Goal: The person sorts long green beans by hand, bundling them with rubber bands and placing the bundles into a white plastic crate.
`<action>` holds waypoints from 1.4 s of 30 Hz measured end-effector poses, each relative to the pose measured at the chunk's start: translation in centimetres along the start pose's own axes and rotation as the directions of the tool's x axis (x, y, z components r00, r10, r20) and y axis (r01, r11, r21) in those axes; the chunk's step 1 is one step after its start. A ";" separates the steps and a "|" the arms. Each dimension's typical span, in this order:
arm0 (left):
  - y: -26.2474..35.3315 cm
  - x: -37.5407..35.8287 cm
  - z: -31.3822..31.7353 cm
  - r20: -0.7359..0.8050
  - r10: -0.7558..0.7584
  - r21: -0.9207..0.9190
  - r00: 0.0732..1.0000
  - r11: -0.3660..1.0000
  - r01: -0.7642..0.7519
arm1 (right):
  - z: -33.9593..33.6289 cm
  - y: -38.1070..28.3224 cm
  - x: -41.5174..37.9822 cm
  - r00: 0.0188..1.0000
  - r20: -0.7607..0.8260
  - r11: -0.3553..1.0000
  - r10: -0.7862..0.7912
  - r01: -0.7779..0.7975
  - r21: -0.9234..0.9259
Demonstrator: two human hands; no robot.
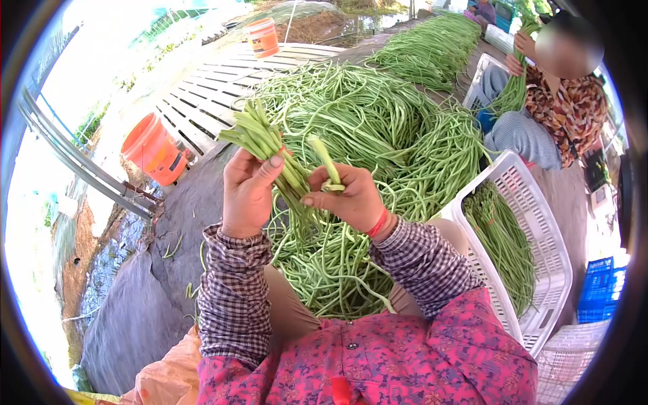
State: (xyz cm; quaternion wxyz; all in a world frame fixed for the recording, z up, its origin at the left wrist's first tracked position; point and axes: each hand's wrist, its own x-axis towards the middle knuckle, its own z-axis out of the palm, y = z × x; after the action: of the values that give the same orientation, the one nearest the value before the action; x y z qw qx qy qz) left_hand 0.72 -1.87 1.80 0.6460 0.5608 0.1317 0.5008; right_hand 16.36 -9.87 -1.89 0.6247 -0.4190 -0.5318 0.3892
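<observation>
My left hand [247,192] is closed around a bundle of yard-long beans [255,136], held upright with the cut-looking ends fanned out at the top. A bit of red band shows on the bundle beside my thumb. Pinched in my right hand [356,201] is a pale, thick bean [325,159], bent or looped at my fingers. The right fingertips are close beside the bundle's lower part. Below both hands, a large heap of loose long beans [351,111] spreads between my knees and away from me.
A white plastic crate [550,233] with bundled beans stands at my right. Another person [563,108] sits beyond it holding beans. Orange buckets [152,152] [263,39] stand at the left and far back, by a slatted pallet [202,101]. Blue crates [597,290] are at far right.
</observation>
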 end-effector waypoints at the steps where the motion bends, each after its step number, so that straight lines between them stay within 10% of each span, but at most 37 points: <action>1: 0.0 -0.1 -0.1 0.031 -0.002 0.095 1.000 0.996 -0.001 | 0.3 0.1 0.1 1.000 0.001 1.000 -0.002 0.002 -0.029; 13: -1.7 -0.7 0.3 0.118 -0.109 0.250 0.987 0.965 0.076 | -1.9 -0.1 0.3 0.990 0.115 0.935 -0.086 0.120 -0.335; 19: -2.1 -0.6 -0.2 0.158 0.087 0.558 0.984 0.814 -0.162 | -2.8 -2.6 0.6 0.991 0.130 0.790 -0.031 0.103 -0.605; 27: -1.4 -1.1 -0.5 0.259 -0.363 0.078 0.895 0.931 0.355 | -4.6 -1.8 0.9 0.864 0.394 0.899 0.313 -0.403 0.169; 42: -2.0 -1.1 -0.8 0.064 -0.362 -0.146 0.930 0.918 0.368 | -2.4 0.6 0.2 0.883 0.426 0.979 0.198 -0.162 -0.121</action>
State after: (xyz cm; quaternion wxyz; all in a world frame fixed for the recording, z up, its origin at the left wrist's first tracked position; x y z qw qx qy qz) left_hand 0.58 -2.03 -0.61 0.7720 0.4833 0.1828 0.3701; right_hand 18.73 -9.73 -2.60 0.4335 -0.3942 -0.6322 0.5070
